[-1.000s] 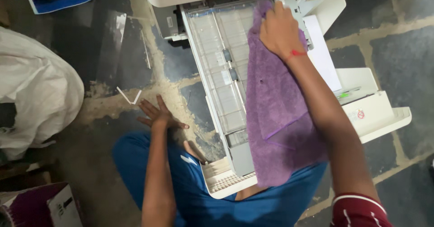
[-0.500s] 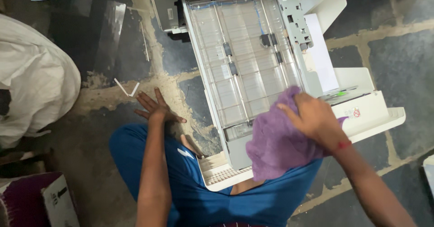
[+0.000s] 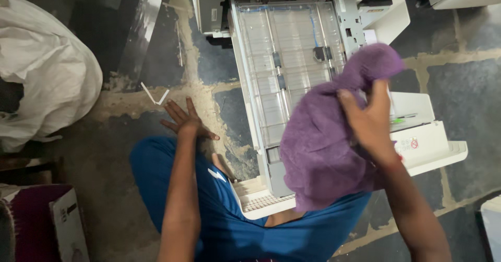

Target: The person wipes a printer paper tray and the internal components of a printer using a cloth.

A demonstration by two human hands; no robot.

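While the right hand (image 3: 371, 120) bunches up a purple cloth (image 3: 326, 147), fingers curled tight into the fabric, that cloth hangs in a loose heap over the near right part of a white printer tray (image 3: 292, 69) pulled out across the floor. Look at the tray: clear ribbed plastic, small dark rollers along its middle, a grey side rail on the right, and its near end pokes out over the person's lap. Left hand (image 3: 185, 121) now, flat on the stone floor (image 3: 464, 95), fingers spread wide, gripping nothing at all, just propping the body beside the tray's left edge. Blue trousers (image 3: 172, 189) fill the bottom of the scene, knees folded under the tray's near end. Just beyond the left fingertips lies a small bent white strip (image 3: 155, 96), and farther up a clear plastic sheet (image 3: 136, 32) lies on the dark slabs. Over on the left sits a big white bag (image 3: 47, 69), bulging, well apart from the hands. Right of the cloth, a white flap of the printer (image 3: 433, 142) juts out, partly behind the wrist. Bottom left corner, a cardboard box (image 3: 62, 220) with a maroon side.
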